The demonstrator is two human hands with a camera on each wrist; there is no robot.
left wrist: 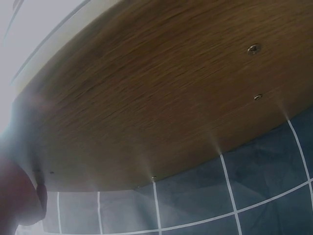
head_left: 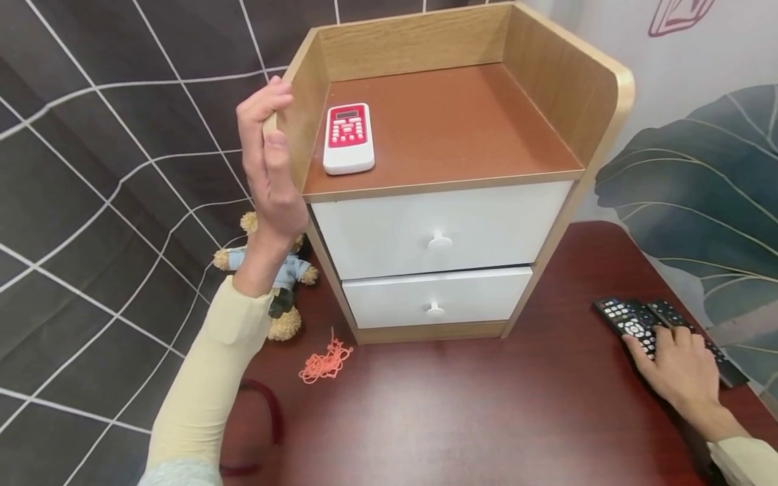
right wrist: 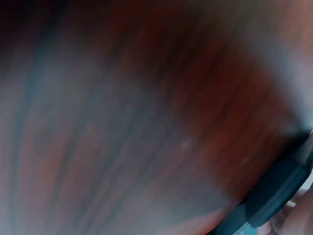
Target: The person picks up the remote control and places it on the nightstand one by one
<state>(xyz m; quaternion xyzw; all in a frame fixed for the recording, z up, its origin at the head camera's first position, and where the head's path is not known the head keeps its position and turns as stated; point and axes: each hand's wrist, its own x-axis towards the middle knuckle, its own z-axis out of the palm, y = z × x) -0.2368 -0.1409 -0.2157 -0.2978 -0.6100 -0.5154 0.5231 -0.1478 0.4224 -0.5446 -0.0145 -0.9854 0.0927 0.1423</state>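
Observation:
My left hand [head_left: 273,169] grips the front edge of the left side panel [head_left: 304,101] of a small wooden cabinet, thumb and fingers on either side of it. In the left wrist view, the panel's outer wood face [left wrist: 161,103] fills most of the picture. At the right, my right hand [head_left: 683,368] holds a black remote control [head_left: 632,327] with white buttons, its thumb along one side. Another dark remote [head_left: 732,371] lies beside it, partly under the hand. The right wrist view is blurred, with a black object [right wrist: 279,191] near the fingers.
On the cabinet's brown top [head_left: 450,121] lies a white and red remote [head_left: 348,138]. Two white drawers have knobs; the lower drawer [head_left: 437,297] looks slightly out. Left of the cabinet are a teddy bear [head_left: 286,324] and tangled orange string [head_left: 325,361] on the dark red table [head_left: 450,405].

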